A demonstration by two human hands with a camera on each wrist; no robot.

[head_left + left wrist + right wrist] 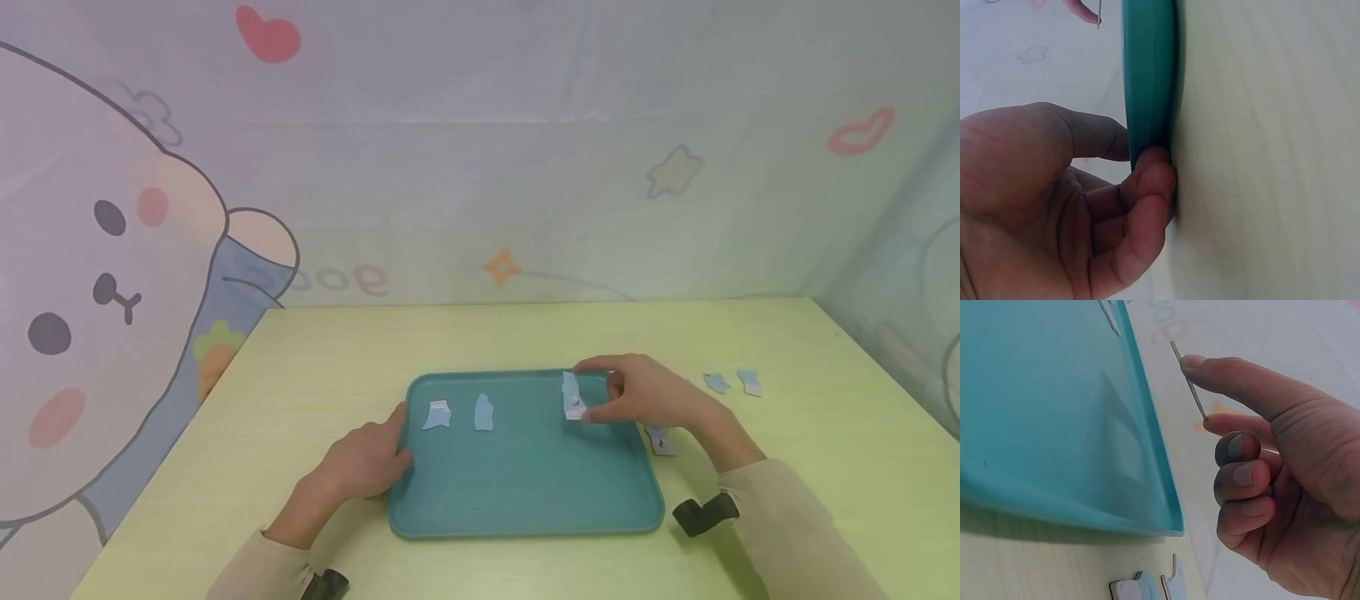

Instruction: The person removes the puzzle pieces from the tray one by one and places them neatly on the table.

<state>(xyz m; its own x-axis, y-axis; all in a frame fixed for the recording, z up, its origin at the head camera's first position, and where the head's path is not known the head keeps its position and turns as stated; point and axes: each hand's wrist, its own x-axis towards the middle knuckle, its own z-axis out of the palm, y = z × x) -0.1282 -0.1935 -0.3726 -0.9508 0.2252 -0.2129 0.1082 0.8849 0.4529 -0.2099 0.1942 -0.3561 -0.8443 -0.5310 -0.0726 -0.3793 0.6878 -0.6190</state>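
A teal tray [525, 487] lies on the table. At its left edge my left hand [367, 458] grips the rim [1149, 75], thumb on one side and curled fingers on the other. Over the tray's far right part, my right hand [654, 392] holds a light blue puzzle piece [570, 390] by its edges between thumb and index finger. That piece appears edge-on in the right wrist view, raised off the tray, its other fingers curled in. Two more pieces lie apart inside the tray: one blue and white [437, 415], one plain blue [484, 412].
Right of the tray, on the pale yellow table [352, 333], lie several loose pieces, among them a blue one [716, 382], a blue-white one [749, 382] and a piece with a dark mark [663, 444]. A cartoon-printed cloth [450, 167] hangs behind.
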